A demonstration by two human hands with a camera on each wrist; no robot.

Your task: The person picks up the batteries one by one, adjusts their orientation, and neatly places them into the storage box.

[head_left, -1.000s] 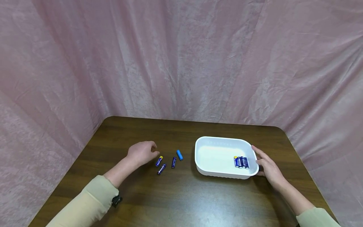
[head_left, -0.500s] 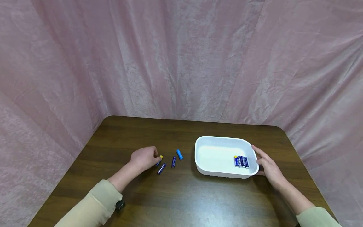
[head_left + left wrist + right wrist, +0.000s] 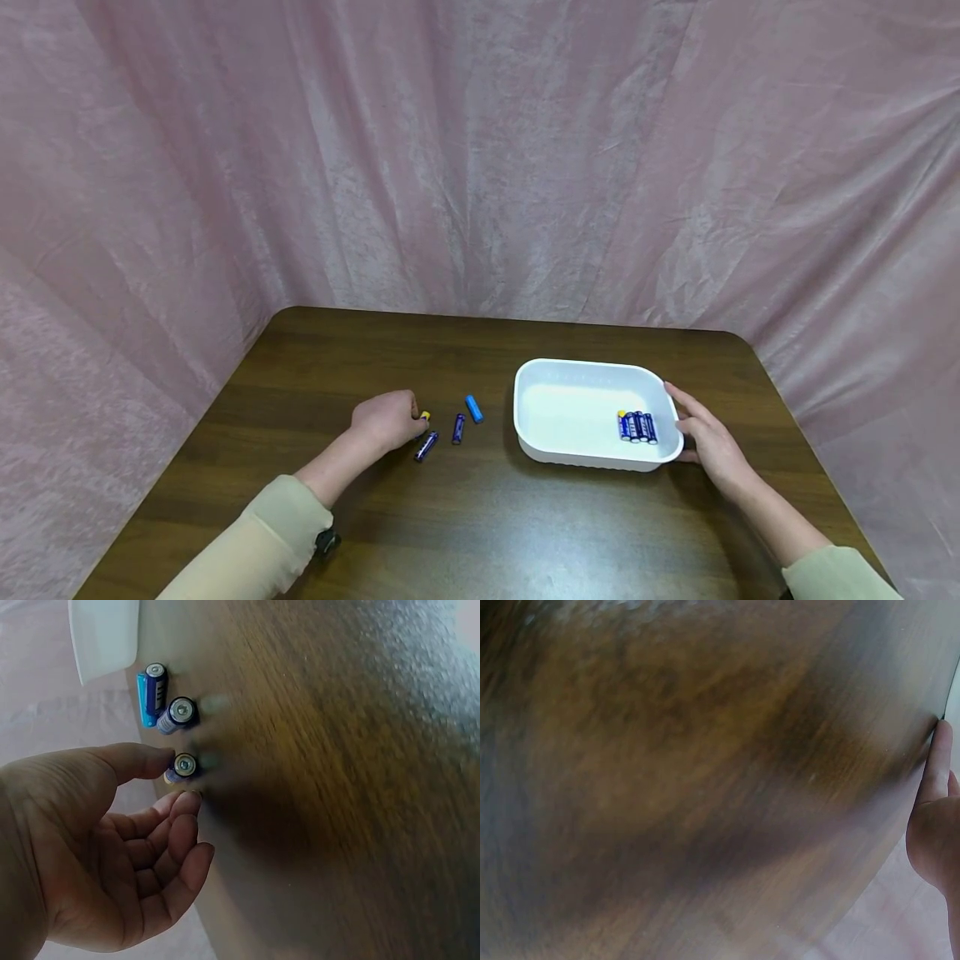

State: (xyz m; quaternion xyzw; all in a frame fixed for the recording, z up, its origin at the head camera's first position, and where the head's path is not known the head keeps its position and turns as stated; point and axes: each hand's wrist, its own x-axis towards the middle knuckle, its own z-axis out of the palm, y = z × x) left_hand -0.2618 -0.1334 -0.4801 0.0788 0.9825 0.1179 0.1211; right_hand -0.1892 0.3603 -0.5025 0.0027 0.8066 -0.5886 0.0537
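In the left wrist view, a dark blue AA battery sits between the thumb and fingertips of my left hand, which pinches it at the table surface. From the head view, its yellow end shows past my left hand. Just right of that hand lie two dark blue batteries and a lighter blue one. A white plastic tray holds a row of several batteries at its right end. My right hand rests against the tray's right end, fingers extended along the rim.
The brown wooden table has rounded far corners. Pink velvet-like curtain hangs behind it and along both sides. A dark object shows at the left cuff.
My left hand has moved slightly right and down onto the yellow-ended battery and now pinches it. The right hand and the tray have stayed almost in place.
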